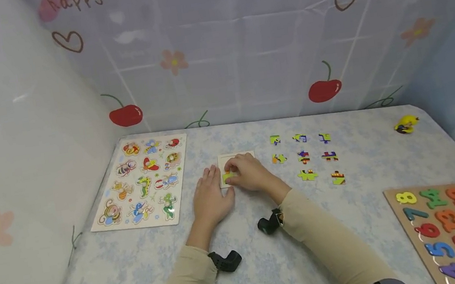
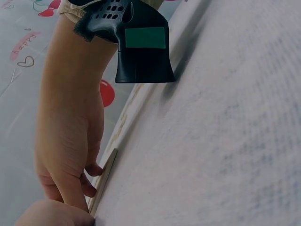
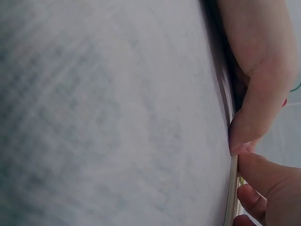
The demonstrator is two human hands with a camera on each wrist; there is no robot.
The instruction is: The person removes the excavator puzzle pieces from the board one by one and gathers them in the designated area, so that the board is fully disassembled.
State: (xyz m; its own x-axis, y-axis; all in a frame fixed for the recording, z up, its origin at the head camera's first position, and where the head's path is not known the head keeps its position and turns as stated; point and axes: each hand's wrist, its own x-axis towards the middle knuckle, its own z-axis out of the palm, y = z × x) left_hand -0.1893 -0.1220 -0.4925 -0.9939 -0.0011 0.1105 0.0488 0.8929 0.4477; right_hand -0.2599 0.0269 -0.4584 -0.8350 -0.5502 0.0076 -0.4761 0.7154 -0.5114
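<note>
A small pale wooden puzzle tray [image 1: 236, 156] lies on the table, partly covered by the hands. My right hand [image 1: 248, 173] reaches over it, fingers bent, pinching a yellow-green jigsaw piece [image 1: 227, 177] at the tray's left part; the fingers hide much of the piece. Along the tray's left side rests my left hand [image 1: 211, 200], palm down with fingers extended, its thumb near the tray's front edge. In the left wrist view the right hand [image 2: 70, 146] bends over the thin tray edge [image 2: 104, 179]. The right wrist view shows the left thumb [image 3: 251, 125] against that edge.
Several loose jigsaw pieces [image 1: 304, 156] lie in rows right of the tray. An insect puzzle board [image 1: 138, 222] is at the left, a number puzzle board [image 1: 410, 232] at the front right. A yellow toy figure [image 1: 406, 124] stands at the back right.
</note>
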